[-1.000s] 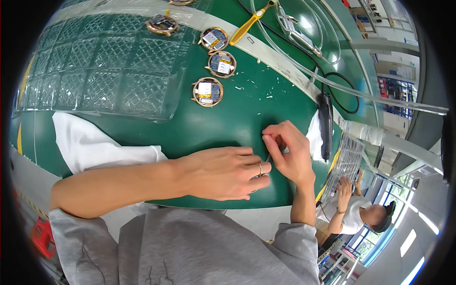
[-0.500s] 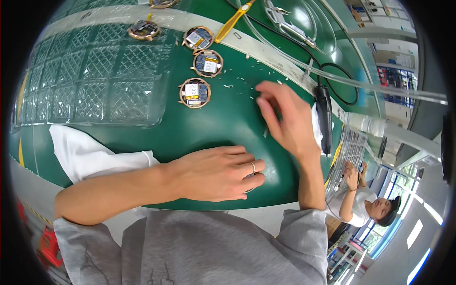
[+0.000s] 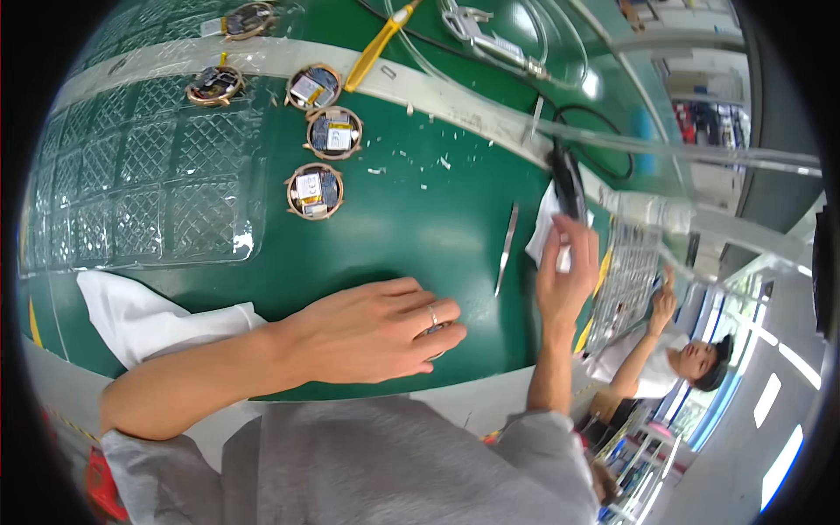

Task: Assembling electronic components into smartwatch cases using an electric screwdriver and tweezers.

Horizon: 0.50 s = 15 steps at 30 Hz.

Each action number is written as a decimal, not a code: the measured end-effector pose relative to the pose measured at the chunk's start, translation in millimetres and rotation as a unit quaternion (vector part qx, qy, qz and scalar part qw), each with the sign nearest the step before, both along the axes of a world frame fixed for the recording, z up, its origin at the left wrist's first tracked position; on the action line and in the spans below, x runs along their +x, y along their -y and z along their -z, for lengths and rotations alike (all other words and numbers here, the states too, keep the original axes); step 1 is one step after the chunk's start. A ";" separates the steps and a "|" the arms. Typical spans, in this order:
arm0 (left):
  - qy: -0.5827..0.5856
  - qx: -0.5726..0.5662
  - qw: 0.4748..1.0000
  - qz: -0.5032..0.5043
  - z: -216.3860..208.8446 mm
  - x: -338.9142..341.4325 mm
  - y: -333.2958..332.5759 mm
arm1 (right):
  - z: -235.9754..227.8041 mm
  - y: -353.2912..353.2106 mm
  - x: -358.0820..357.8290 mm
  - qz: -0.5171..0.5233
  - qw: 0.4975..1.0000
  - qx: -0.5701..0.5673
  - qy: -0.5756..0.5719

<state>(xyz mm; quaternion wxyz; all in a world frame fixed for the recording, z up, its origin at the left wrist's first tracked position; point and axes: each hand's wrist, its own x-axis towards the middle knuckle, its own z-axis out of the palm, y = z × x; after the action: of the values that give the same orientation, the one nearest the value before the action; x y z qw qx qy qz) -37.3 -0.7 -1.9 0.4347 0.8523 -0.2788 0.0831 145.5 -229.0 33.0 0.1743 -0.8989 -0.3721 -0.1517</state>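
My left hand (image 3: 385, 328), with a ring on one finger, rests palm down near the table's front edge. Its fingers close over a small round piece (image 3: 435, 331), almost wholly covered, so its kind is hidden. At the right, my right hand (image 3: 567, 271) has its fingers curled at the lower end of a black stick-shaped hand tool (image 3: 569, 184). Beneath that tool lies a white cloth (image 3: 544, 229). Metal tweezers (image 3: 507, 249) lie between my hands. Beyond my left hand three open watch bodies (image 3: 315, 191) with gold-coloured rims stand in a line, their batteries and circuit boards exposed.
Clear plastic trays (image 3: 140, 192) cover the left of the green mat (image 3: 394, 236). Another watch body (image 3: 214, 85) sits on the tray. White scraps, a yellow-handled tool (image 3: 381, 44) and clear tubing lie farther back. A white cloth (image 3: 149, 319) is beside my left forearm. A co-worker (image 3: 656, 350) sits at right.
My right hand has gone from above the middle of the mat to the black tool, uncovering the tweezers. My left hand stays on the round piece. The whole view has shifted a little.
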 end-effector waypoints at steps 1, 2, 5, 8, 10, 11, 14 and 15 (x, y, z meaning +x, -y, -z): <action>0.012 -0.003 1.000 0.004 3.4 1.5 3.1 | 5.9 16.4 0.4 0.038 0.999 0.009 0.021; 0.022 -0.004 1.000 0.008 5.4 6.1 5.0 | 14.5 29.9 3.0 0.035 0.998 -0.016 0.046; 0.013 -0.061 0.998 -0.006 4.9 8.8 6.1 | 21.9 43.1 -4.7 0.061 0.996 -0.038 0.050; -0.025 -0.105 0.994 -0.026 -0.9 8.4 -2.4 | 20.2 59.1 10.9 0.086 0.994 0.060 -0.019; -0.057 -0.169 0.982 -0.070 -0.4 10.7 -6.0 | 0.2 66.4 19.6 0.143 0.964 0.216 -0.061; -0.061 -0.169 0.981 -0.074 -1.7 14.4 -7.0 | -7.7 64.0 25.0 0.130 0.920 0.363 -0.071; -0.040 -0.253 0.958 -0.127 -4.4 19.3 -9.1 | -14.8 89.9 38.5 0.125 0.921 0.361 -0.078; -0.047 -0.253 0.958 -0.129 -5.8 20.6 -13.4 | -26.5 94.8 38.4 0.182 0.910 0.369 -0.042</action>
<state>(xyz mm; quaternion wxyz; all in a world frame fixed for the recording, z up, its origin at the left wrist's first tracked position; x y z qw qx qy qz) -16.7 12.7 3.9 0.6343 0.7462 -0.1151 0.1661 184.0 -323.8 59.5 0.4787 -0.8280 -0.1119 -0.2699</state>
